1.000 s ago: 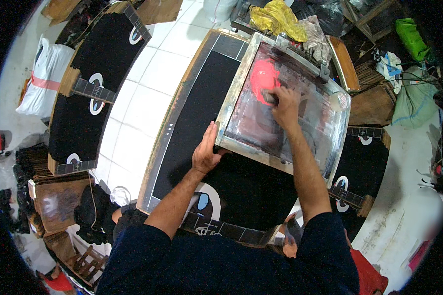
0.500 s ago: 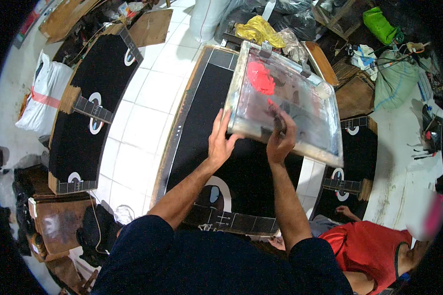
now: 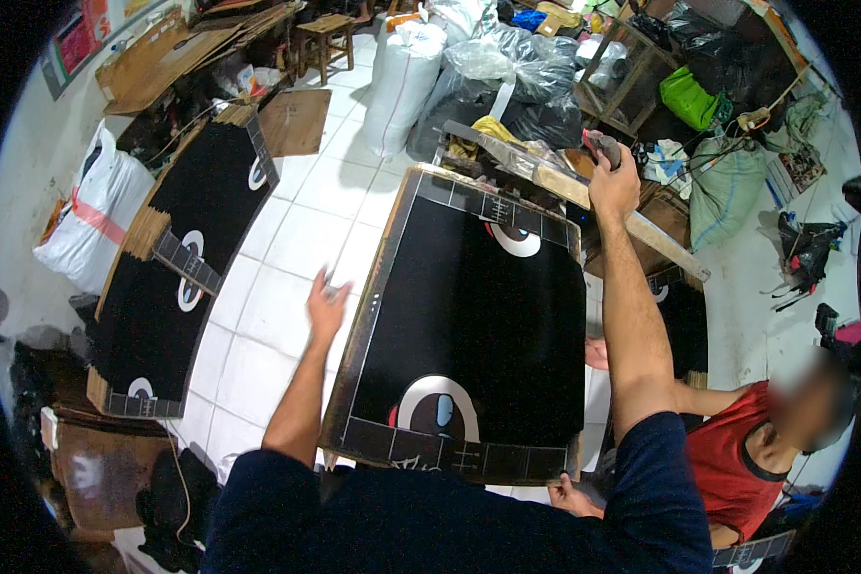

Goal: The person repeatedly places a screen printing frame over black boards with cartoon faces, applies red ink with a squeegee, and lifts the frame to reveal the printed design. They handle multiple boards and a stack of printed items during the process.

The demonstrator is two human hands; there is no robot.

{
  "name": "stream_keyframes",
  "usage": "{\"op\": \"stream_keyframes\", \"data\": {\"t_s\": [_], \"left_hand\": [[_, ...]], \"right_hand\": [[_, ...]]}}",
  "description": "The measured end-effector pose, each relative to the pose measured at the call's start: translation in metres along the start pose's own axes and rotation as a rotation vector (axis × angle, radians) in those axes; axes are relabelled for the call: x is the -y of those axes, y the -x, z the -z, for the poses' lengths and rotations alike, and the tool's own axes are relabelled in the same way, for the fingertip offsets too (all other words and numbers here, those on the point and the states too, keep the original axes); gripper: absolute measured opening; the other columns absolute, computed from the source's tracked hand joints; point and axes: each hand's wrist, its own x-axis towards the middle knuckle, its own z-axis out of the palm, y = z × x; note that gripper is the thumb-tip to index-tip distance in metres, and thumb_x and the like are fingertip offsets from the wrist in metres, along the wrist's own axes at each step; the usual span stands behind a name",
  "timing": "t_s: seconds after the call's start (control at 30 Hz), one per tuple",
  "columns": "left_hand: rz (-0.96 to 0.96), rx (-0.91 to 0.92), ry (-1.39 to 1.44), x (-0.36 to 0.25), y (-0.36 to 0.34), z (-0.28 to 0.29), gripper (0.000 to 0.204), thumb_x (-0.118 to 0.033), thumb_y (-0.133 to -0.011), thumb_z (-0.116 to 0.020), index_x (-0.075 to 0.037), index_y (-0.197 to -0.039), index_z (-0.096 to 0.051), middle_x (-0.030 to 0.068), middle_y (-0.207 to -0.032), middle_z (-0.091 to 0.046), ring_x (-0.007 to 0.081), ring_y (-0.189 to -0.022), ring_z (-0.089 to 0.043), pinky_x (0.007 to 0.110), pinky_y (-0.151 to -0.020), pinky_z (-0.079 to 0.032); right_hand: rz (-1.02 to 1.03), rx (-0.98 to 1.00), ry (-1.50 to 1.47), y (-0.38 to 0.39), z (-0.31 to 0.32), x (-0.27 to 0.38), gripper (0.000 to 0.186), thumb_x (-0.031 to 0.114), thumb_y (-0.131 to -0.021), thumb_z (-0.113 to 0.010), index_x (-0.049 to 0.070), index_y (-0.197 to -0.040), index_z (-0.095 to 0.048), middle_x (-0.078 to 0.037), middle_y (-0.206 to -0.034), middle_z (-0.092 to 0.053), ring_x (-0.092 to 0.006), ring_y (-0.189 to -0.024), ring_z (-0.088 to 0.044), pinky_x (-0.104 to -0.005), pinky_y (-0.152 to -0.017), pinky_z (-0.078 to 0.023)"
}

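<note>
My right hand [image 3: 616,184] is raised at the far right, closed around a small dark squeegee [image 3: 603,148] with red on it. Close by, a silk-screen frame [image 3: 564,182] stands tilted up, seen nearly edge-on, its mesh hidden. In front of me lies a black printed sheet [image 3: 478,316] on a board, with white-rimmed eye shapes at its far and near ends. My left hand [image 3: 327,304], slightly blurred, is off the sheet's left edge with its fingers apart, holding nothing. A co-worker's hand [image 3: 572,497] touches the sheet's near right corner.
More black printed sheets lie on a stack [image 3: 163,258] at the left and another [image 3: 684,325] at the right. A person in a red top [image 3: 737,469] is close on my right. White sacks [image 3: 407,86] and black bags [image 3: 545,115] crowd the far end.
The frame has swung up from over the sheet to a steep tilt at the far end. My left hand has let go of it and moved left; my right hand has risen with the squeegee.
</note>
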Motion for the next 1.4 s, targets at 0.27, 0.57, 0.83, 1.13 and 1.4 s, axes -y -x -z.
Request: {"op": "stream_keyframes", "data": {"t_s": [0.27, 0.57, 0.83, 1.13, 1.4], "left_hand": [[0.844, 0.522, -0.365, 0.211, 0.319, 0.149, 0.049, -0.051, -0.087, -0.073, -0.007, -0.108, -0.079, 0.0158, -0.095, -0.078, 0.0223, -0.09, -0.073, 0.038, -0.079, -0.055], [0.419, 0.414, -0.917, 0.181, 0.356, 0.144, 0.043, -0.04, -0.099, -0.062, -0.014, -0.134, -0.066, 0.0098, -0.103, -0.074, 0.0353, -0.094, -0.07, 0.047, -0.077, -0.055], [0.208, 0.339, -1.016, 0.181, 0.349, 0.153, 0.054, -0.017, -0.093, -0.065, -0.008, -0.144, -0.054, 0.0143, -0.115, -0.068, 0.0357, -0.106, -0.066, 0.05, -0.083, -0.054], [0.407, 0.21, -1.046, 0.142, 0.308, 0.209, 0.023, -0.027, -0.096, -0.065, -0.008, -0.094, -0.077, 0.02, -0.092, -0.075, 0.0411, -0.087, -0.072, 0.052, -0.074, -0.056], [-0.013, -0.302, -0.42, 0.02, 0.104, 0.138, 0.023, -0.023, -0.091, -0.077, -0.002, -0.084, -0.077, 0.0197, -0.078, -0.068, 0.0367, -0.071, -0.063, 0.046, -0.067, -0.048]], "right_hand": [[-0.037, 0.051, 0.108, -0.056, -0.004, 0.009, 0.031, 0.031, -0.093, -0.069, 0.02, -0.123, -0.068, -0.014, -0.113, -0.075, -0.0391, -0.106, -0.069, -0.0492, -0.088, -0.053], [0.017, 0.052, 0.161, -0.061, -0.007, 0.006, 0.035, 0.038, -0.094, -0.069, 0.02, -0.124, -0.068, -0.014, -0.113, -0.075, -0.038, -0.107, -0.07, -0.0458, -0.09, -0.053], [-0.029, 0.058, 0.298, -0.077, -0.012, -0.008, 0.04, 0.042, -0.094, -0.068, 0.021, -0.127, -0.068, -0.014, -0.117, -0.074, -0.0373, -0.108, -0.07, -0.0466, -0.092, -0.052], [-0.02, 0.076, 0.282, -0.091, -0.017, -0.016, 0.043, 0.047, -0.096, -0.066, 0.023, -0.131, -0.066, -0.014, -0.116, -0.074, -0.0369, -0.109, -0.07, -0.0468, -0.091, -0.052], [0.0, 0.095, 0.122, -0.09, -0.02, -0.014, 0.043, 0.043, -0.092, -0.067, 0.024, -0.131, -0.067, -0.013, -0.121, -0.074, -0.0375, -0.114, -0.069, -0.0474, -0.095, -0.052]]}}
